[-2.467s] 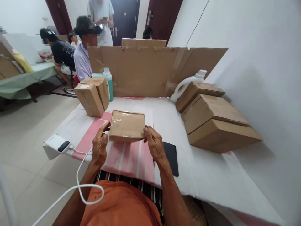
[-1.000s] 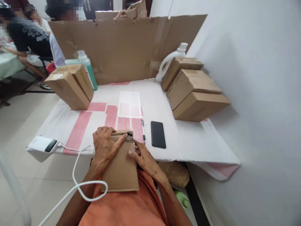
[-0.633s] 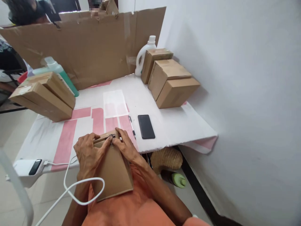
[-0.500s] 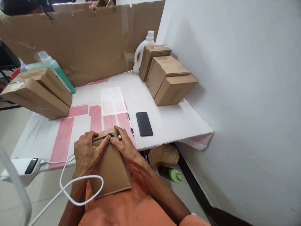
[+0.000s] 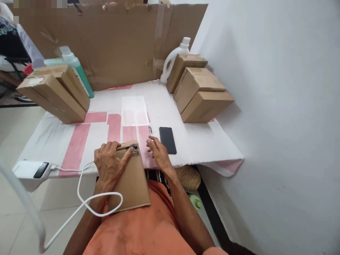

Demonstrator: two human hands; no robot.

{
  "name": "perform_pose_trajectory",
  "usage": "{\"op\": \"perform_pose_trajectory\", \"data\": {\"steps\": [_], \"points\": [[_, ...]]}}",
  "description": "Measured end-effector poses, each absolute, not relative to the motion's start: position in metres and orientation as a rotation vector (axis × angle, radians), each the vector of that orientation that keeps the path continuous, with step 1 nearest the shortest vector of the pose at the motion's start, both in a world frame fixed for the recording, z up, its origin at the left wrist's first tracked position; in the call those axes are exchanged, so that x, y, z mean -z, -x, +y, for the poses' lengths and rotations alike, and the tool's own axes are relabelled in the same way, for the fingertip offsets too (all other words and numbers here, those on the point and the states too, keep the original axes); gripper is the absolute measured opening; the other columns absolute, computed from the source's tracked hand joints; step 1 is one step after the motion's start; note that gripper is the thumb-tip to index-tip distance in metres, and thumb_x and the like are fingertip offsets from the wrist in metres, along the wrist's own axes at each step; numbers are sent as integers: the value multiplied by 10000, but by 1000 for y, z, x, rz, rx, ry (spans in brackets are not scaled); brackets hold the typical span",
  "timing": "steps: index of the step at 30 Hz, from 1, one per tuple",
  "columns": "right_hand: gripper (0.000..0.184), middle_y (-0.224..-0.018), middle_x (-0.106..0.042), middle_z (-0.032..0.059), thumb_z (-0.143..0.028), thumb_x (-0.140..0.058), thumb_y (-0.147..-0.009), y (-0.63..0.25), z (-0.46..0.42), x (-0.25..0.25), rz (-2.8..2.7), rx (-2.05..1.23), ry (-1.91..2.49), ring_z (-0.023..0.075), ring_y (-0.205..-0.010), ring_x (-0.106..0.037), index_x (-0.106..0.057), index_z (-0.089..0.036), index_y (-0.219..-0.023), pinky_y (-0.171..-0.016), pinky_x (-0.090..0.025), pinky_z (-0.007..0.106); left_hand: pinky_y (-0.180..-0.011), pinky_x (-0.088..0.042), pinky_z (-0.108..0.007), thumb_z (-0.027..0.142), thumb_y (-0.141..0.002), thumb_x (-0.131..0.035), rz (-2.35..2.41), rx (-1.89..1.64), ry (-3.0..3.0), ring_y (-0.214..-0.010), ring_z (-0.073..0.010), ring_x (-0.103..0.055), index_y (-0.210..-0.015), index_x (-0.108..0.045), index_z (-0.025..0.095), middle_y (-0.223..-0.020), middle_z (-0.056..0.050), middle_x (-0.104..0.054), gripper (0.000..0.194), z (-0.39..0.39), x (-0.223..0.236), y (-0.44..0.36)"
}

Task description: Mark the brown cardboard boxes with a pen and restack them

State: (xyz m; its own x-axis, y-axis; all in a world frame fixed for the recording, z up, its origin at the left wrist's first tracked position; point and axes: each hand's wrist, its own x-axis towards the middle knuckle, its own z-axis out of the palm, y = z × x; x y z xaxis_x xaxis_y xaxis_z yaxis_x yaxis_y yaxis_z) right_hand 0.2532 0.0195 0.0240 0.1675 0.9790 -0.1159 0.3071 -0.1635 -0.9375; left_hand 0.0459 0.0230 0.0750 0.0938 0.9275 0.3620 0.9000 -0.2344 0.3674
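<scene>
A flat cardboard box [image 5: 132, 187] leans between my lap and the table's front edge. My left hand [image 5: 110, 161] grips its upper left side, fingers over the top and thumb pressed near the upper right corner. By that thumb, a small dark tangle of strands [image 5: 135, 149] sits at the top opening; I cannot make out what it is. Off the box to the right, my right hand [image 5: 158, 150] hovers at the pen [image 5: 150, 130], fingers loosely bent and apart. The hand hides most of the pen. A black phone [image 5: 168, 140] lies just right of that hand.
Cardboard boxes stand at the left [image 5: 57, 95] and right [image 5: 203, 92], beside a green-liquid bottle [image 5: 83, 79] and a white jug [image 5: 172, 60]. A translucent sheet [image 5: 135, 111] lies mid-table. A white cable [image 5: 87, 202] loops before my left forearm. Cardboard panel [image 5: 119, 46] behind; wall [image 5: 278, 106] right.
My right hand has let go of the box's top corner and moved right to the pen. My left hand still holds the box. The view has shifted, so the table's things appear farther right.
</scene>
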Motion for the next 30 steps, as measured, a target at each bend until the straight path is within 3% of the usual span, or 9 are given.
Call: {"op": "perform_pose_trajectory", "data": {"steps": [2,5,8,10,14,18,22,25,30], "points": [[532,-1111,-802,192,-577,-625,-1018,-264,29,-24,-1344,-879,1971,386,-1145,-742,-674,-164,-1348,-1052,-525,539,-876,-388,-458,619,-964,-672,1905,-815,-2308,-963,-342,-662,-922,-670,241,-974,-100,-779,380,21,-74,-45],[258,-1137,-789,259,-318,-755,-931,-270,43,-19,-1388,-806,2240,440,-1185,-727,-710,-171,-1138,-1005,-515,547,-875,-384,-463,698,-922,-696,1890,-775,-2347,-961,-345,-652,-949,-659,239,-977,-107,-763,461,19,-74,-45],[73,-997,-797,210,-242,-737,-888,-271,52,-11,-1369,-830,2190,404,-1087,-755,-678,-208,-915,-918,-540,489,-883,-391,-465,790,-867,-708,1846,-719,-2405,-969,-346,-649,-977,-649,232,-990,-111,-750,572,18,-76,-44],[117,-860,-778,145,-284,-703,-894,-272,52,-10,-1360,-861,2103,345,-956,-770,-624,-226,-830,-828,-554,420,-901,-398,-465,831,-833,-718,1831,-674,-2433,-988,-346,-651,-1004,-643,230,-1017,-110,-749,629,17,-77,-42],[204,-792,-745,30,-447,-528,-999,-269,38,-28,-1223,-939,1734,203,-673,-715,-556,-246,-986,-614,-526,299,-926,-405,-471,848,-795,-748,1838,-587,-2479,-1021,-348,-655,-1099,-650,209,-1072,-117,-747,714,14,-81,-41],[238,-767,-732,-11,-463,-713,-957,-251,15,-60,-999,-1029,1089,145,-576,-643,-634,-244,-1007,-515,-470,247,-953,-404,-481,819,-793,-775,1820,-579,-2496,-1041,-347,-660,-1162,-677,189,-1089,-122,-748,736,14,-81,-44],[132,-754,-715,-13,-351,-783,-937,-230,5,-74,-1159,-953,1062,120,-592,-616,-754,-224,-912,-547,-485,239,-943,-412,-480,782,-800,-795,1850,-556,-2459,-1034,-346,-664,-1058,-690,192,-1058,-124,-750,653,15,-79,-46],[115,-825,-737,6,-323,-754,-942,-224,6,-71,-1259,-893,1096,143,-699,-673,-764,-221,-889,-630,-527,253,-941,-416,-481,758,-802,-810,1853,-590,-2452,-1037,-346,-667,-1056,-687,191,-1055,-120,-750,633,16,-78,-47],[129,-826,-722,10,-317,-719,-962,-224,10,-67,-1390,-816,1172,148,-706,-657,-756,-216,-889,-640,-508,255,-924,-415,-470,756,-843,-771,1852,-650,-2455,-1012,-329,-665,-1031,-669,188,-1033,-107,-740,607,17,-74,-48]]}}
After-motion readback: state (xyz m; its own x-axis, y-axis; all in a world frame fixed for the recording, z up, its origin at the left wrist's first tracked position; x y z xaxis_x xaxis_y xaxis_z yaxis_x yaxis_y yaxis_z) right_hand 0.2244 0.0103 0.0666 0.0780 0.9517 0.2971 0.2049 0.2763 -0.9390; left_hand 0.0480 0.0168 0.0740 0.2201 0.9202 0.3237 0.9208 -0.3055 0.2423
